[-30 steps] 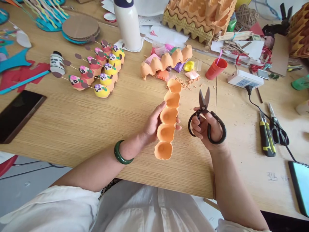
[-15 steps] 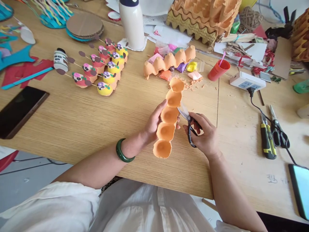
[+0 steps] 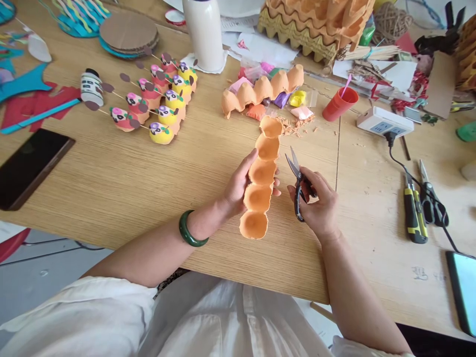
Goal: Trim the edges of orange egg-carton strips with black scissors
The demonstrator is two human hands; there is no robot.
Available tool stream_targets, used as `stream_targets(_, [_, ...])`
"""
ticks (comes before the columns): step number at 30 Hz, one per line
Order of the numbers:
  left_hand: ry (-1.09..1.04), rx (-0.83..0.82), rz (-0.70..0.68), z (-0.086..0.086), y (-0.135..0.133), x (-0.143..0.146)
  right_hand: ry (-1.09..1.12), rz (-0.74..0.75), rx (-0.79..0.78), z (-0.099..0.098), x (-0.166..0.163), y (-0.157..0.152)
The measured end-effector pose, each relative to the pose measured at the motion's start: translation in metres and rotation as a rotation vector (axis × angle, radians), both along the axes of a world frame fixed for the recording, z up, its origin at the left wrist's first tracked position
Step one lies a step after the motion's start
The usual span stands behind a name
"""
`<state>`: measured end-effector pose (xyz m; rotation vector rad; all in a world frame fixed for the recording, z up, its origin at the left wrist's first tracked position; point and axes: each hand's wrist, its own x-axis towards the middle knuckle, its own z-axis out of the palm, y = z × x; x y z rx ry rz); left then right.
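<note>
My left hand [image 3: 239, 184] is closed around an orange egg carton strip [image 3: 259, 197], thumb on the near side and fingertips showing past its right edge. The strip is a single row of several cups, hollow side up, held above the table. In my right hand [image 3: 319, 201] is a pair of black-handled scissors [image 3: 297, 173], blades parted and pointing up and left, a small gap away from the strip. Beyond the strip's far end lie orange cut scraps [image 3: 293, 127]. Another orange egg carton row [image 3: 262, 89], cups upward like bumps, rests behind them near packets of coloured clay [image 3: 281, 99].
Painted egg carton cups [image 3: 163, 115] with sticks stand at left, beside a small bottle [image 3: 91, 88] and a phone [image 3: 33, 166]. A red cup [image 3: 339, 105], a power strip [image 3: 385, 122], a utility knife [image 3: 414, 213] and other scissors [image 3: 430, 201] are to the right. Stacked egg trays [image 3: 316, 29] stand behind.
The scissors have drawn back from the strip's right edge, moving slightly right, and their blades have opened wider. My left hand still holds the strip, tilted a little differently.
</note>
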<state>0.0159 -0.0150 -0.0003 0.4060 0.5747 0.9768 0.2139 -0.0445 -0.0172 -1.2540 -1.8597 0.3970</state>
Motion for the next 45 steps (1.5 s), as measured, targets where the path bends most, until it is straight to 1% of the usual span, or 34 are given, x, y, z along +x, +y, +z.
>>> stream_targets(3, [0.047,-0.022,0.005,0.001,0.0,0.001,0.005,-0.018,-0.012,-0.003,-0.001,0.001])
stream_targets(8, [0.108,-0.017,0.074,-0.001,0.002,0.003,-0.016,-0.021,-0.038,-0.003,-0.003,0.0])
stream_targets(15, [0.065,-0.011,0.136,-0.006,0.005,0.004,-0.058,0.032,-0.001,-0.002,-0.004,-0.002])
stream_targets(19, [0.065,0.004,0.134,-0.004,0.004,0.003,-0.07,0.031,-0.008,-0.002,-0.004,-0.002])
stream_targets(25, [-0.014,-0.016,0.111,-0.003,0.006,0.001,-0.072,0.032,0.007,-0.004,-0.004,-0.003])
stream_targets(30, [0.034,-0.028,0.131,-0.006,0.008,0.002,-0.085,0.055,0.01,-0.006,-0.005,-0.004])
stream_targets(36, [0.084,-0.001,0.106,-0.001,0.012,-0.004,-0.051,-0.024,0.005,-0.008,-0.005,0.0])
stream_targets(40, [0.131,0.037,0.147,-0.001,0.018,-0.008,-0.053,-0.066,-0.015,-0.009,-0.004,0.0])
stream_targets(45, [0.123,0.003,0.207,-0.001,0.022,-0.01,-0.08,-0.017,0.016,-0.009,-0.005,0.001])
